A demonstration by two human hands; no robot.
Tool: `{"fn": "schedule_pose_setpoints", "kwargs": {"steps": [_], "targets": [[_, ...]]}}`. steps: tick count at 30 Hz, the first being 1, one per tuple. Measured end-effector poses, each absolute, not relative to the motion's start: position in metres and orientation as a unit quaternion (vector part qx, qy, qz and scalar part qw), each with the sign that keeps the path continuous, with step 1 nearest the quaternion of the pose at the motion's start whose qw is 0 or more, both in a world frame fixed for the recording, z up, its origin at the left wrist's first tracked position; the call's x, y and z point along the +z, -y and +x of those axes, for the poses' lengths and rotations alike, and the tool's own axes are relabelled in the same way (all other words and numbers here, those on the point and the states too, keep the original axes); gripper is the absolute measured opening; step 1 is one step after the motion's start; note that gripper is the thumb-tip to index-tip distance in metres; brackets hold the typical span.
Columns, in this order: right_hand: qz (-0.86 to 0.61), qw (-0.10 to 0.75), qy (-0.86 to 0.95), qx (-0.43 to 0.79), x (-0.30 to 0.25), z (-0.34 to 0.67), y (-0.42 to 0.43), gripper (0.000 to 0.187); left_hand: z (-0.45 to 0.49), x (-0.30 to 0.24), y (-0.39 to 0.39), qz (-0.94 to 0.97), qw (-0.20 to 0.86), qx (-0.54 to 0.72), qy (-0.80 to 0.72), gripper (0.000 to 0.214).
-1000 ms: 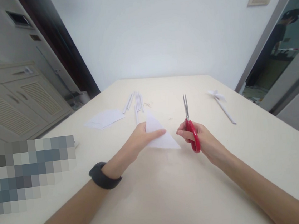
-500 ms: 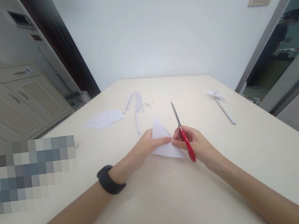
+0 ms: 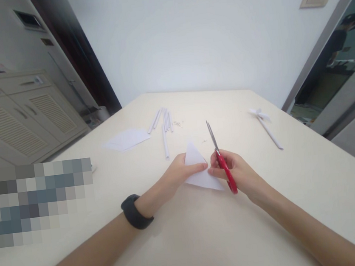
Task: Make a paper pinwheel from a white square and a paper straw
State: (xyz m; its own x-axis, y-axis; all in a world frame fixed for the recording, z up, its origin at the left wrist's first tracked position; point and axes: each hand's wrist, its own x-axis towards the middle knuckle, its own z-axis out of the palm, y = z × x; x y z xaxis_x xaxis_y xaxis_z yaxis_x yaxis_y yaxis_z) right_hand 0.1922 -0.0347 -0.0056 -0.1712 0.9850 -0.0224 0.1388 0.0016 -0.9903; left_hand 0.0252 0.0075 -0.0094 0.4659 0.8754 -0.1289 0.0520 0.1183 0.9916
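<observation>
Between my hands is a white piece of paper, roughly triangular with its tip pointing away from me. My left hand pinches it, thumb on top and the other fingers hidden beneath. In my right hand are red-handled scissors, held with the closed blades pointing away from me. The right thumb and fingertips come right up to the paper's right edge, close to the left thumb; whether they grip the paper I cannot tell.
Several rolled paper sticks lie beyond my left hand, beside paper sheets. Small scraps are near them. A paper pinwheel on a stick rests at the right. Beyond the doorway at right is a person.
The view has shifted slightly, so everything sits a little farther right. Both hands keep their hold; the paper and scissors look nearly unchanged.
</observation>
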Motion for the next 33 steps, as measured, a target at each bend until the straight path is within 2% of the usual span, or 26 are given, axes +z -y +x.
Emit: {"fn": "schedule_pose_setpoints", "kwargs": {"steps": [14,26,33], "targets": [[-0.479,0.392,0.597,0.51,-0.001,0.199,0.036,0.008,0.019,-0.012,-0.018,0.605,0.629,0.31,-0.376,0.016],[-0.496,0.376,0.591,0.513,0.003,0.198,0.036,0.015,0.004,-0.018,-0.043,0.585,0.626,0.369,-0.362,0.015],[-0.49,0.383,0.591,0.513,-0.002,0.196,0.035,0.009,0.004,-0.005,-0.035,0.627,0.658,0.237,-0.343,0.023]]}}
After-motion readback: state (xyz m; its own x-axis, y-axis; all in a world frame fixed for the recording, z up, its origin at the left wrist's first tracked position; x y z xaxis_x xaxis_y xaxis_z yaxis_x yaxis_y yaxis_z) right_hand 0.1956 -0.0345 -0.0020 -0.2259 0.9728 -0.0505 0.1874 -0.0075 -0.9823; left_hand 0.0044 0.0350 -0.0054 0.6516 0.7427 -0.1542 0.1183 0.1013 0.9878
